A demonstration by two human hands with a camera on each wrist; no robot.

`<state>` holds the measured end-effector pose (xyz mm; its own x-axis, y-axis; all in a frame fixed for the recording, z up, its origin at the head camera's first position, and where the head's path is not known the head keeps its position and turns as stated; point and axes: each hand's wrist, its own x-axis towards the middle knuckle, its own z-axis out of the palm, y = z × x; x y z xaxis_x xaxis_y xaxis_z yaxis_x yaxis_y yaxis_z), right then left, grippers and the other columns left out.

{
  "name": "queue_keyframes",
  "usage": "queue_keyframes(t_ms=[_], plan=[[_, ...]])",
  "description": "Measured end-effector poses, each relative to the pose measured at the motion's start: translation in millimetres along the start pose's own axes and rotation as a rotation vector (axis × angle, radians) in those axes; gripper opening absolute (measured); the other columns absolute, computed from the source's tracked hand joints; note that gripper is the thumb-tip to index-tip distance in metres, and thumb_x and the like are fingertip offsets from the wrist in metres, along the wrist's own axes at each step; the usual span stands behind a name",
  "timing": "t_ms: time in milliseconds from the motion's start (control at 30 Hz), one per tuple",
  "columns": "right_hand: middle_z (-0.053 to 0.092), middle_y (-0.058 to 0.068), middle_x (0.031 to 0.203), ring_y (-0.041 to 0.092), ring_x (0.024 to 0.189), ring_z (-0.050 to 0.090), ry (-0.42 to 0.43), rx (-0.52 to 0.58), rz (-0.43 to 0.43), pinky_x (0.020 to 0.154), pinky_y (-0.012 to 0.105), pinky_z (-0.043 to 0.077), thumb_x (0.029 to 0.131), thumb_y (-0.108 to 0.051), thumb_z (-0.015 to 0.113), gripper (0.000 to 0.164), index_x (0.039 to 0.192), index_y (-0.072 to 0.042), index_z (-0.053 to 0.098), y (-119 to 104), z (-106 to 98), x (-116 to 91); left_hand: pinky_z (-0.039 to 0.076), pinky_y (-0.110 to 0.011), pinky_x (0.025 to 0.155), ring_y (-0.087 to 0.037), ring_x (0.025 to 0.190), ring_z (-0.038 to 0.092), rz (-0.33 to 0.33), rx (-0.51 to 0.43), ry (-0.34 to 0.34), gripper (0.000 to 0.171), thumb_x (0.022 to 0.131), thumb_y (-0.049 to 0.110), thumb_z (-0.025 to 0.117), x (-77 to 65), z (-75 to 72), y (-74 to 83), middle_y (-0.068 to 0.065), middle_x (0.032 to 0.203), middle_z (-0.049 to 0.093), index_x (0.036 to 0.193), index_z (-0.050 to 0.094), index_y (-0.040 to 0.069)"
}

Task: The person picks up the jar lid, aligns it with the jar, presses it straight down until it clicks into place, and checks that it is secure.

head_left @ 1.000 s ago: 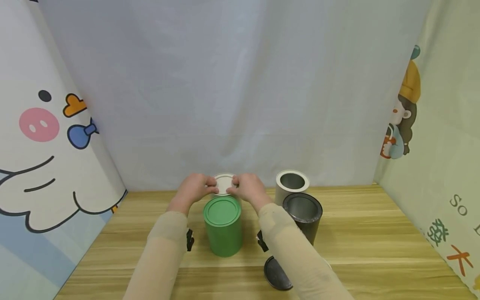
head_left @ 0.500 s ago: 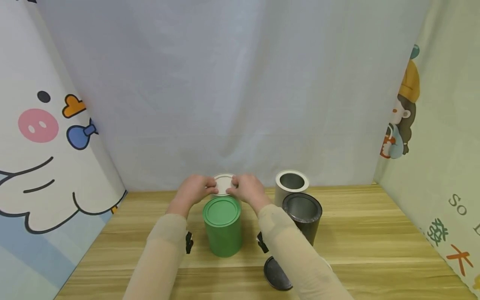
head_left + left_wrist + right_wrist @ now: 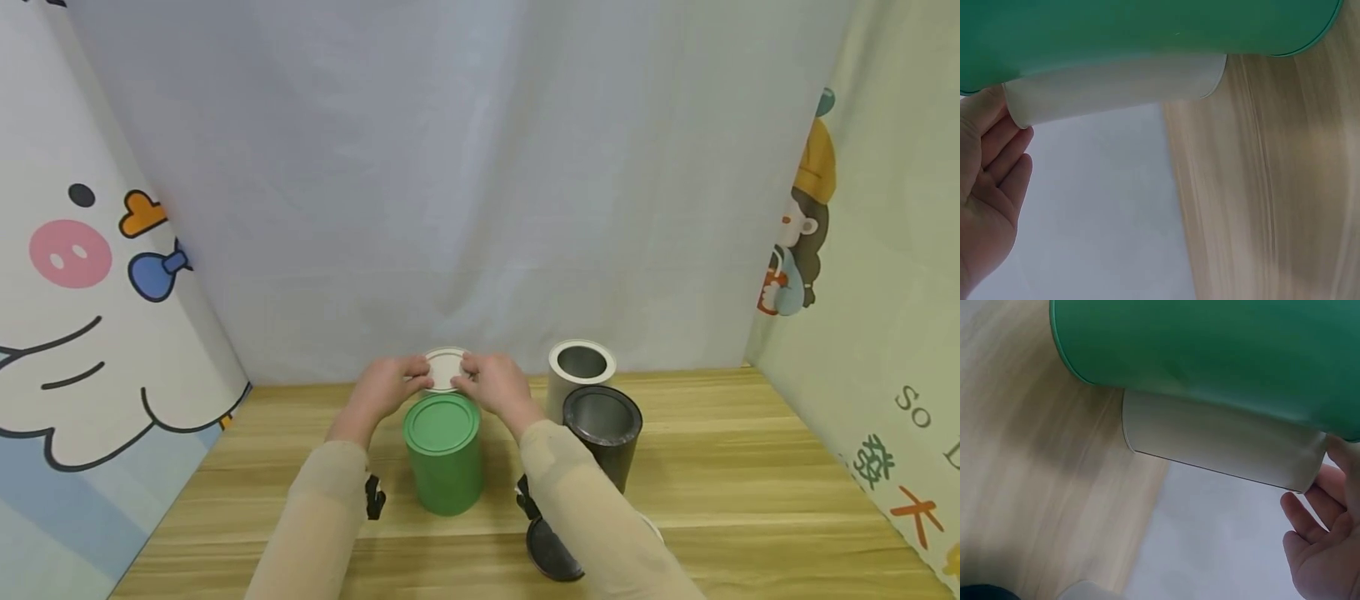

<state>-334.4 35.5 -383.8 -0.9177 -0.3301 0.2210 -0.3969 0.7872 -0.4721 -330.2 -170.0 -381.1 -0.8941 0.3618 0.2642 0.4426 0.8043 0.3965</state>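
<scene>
A white can (image 3: 1116, 87) stands behind a green can (image 3: 447, 471), and its round white lid (image 3: 446, 370) sits on top. My left hand (image 3: 385, 388) grips the lid's left edge with fingers and thumb, while my right hand (image 3: 498, 385) holds the opposite edge the same way. From the right wrist view, the outer fingers (image 3: 1302, 519) hang loosely beside the can's top rim. The green can has a green lid (image 3: 442, 423) on it and hides most of the white can from the head view.
To the right, an uncovered white can (image 3: 558, 395) stands behind an uncovered black can (image 3: 621, 457). A black lid (image 3: 551, 552) lies near the front, partly under my right sleeve (image 3: 592, 517) in this view. A pale curtain (image 3: 480, 183) hangs along the table's back edge.
Both hands stay at the white lid's edges, sinking very slightly with the wrists. The head view shifts a little; the cans stay put.
</scene>
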Motion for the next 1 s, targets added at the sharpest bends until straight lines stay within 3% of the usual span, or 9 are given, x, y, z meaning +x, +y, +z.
queue_keyframes(t_ms=[200,367,600,767,867,1000], plan=[[0.053,0.004,0.143,0.031,0.130,0.051,0.043,0.033,-0.026,0.109,0.044,0.039,0.097,-0.033,0.065,0.043,0.133,-0.009,0.063,2,5,-1,0.046,-0.052,0.101,-0.038,0.121,0.057,-0.030,-0.058,0.062,0.036,0.093,0.022,0.070,-3.3,4.6,-3.3,-0.018,0.131,0.061,0.125,0.069,0.006],[0.054,0.006,0.142,0.033,0.130,0.050,0.079,0.063,-0.079,0.111,0.046,0.036,0.098,-0.030,0.064,0.041,0.131,-0.006,0.064,7,10,-4,0.053,-0.048,0.089,-0.034,0.109,0.064,-0.026,-0.061,0.097,0.022,0.095,0.022,0.068,-5.1,9.9,-2.7,-0.015,0.118,0.069,0.107,0.072,0.004],[0.056,0.010,0.141,0.032,0.133,0.047,0.177,0.120,-0.152,0.112,0.046,0.036,0.098,-0.027,0.064,0.039,0.128,-0.002,0.066,17,20,-9,0.054,-0.049,0.088,-0.033,0.105,0.065,-0.001,-0.043,0.186,0.028,0.095,0.020,0.069,-8.4,20.0,-4.4,-0.014,0.111,0.071,0.118,0.071,0.005],[0.056,0.011,0.141,0.032,0.135,0.045,0.243,0.161,-0.147,0.112,0.048,0.034,0.098,-0.024,0.063,0.037,0.127,-0.002,0.066,21,26,-13,0.055,-0.047,0.082,-0.030,0.094,0.066,0.049,0.028,0.271,0.015,0.092,0.019,0.073,-8.2,23.9,-4.4,-0.009,0.094,0.071,0.097,0.071,0.006],[0.056,0.013,0.140,0.034,0.134,0.046,0.280,0.185,-0.151,0.113,0.049,0.033,0.098,-0.022,0.063,0.036,0.127,-0.001,0.066,22,28,-17,0.053,-0.049,0.089,-0.034,0.100,0.065,0.043,0.051,0.316,0.022,0.090,0.020,0.075,-8.7,24.7,-3.5,-0.013,0.101,0.072,0.103,0.072,0.002],[0.057,0.017,0.138,0.036,0.133,0.046,0.322,0.197,-0.174,0.113,0.052,0.033,0.097,-0.019,0.064,0.037,0.127,0.001,0.065,25,31,-24,0.046,-0.053,0.100,-0.039,0.112,0.059,0.002,0.041,0.321,0.037,0.092,0.022,0.073,-11.9,22.3,-2.4,-0.020,0.116,0.068,0.119,0.068,-0.003]])
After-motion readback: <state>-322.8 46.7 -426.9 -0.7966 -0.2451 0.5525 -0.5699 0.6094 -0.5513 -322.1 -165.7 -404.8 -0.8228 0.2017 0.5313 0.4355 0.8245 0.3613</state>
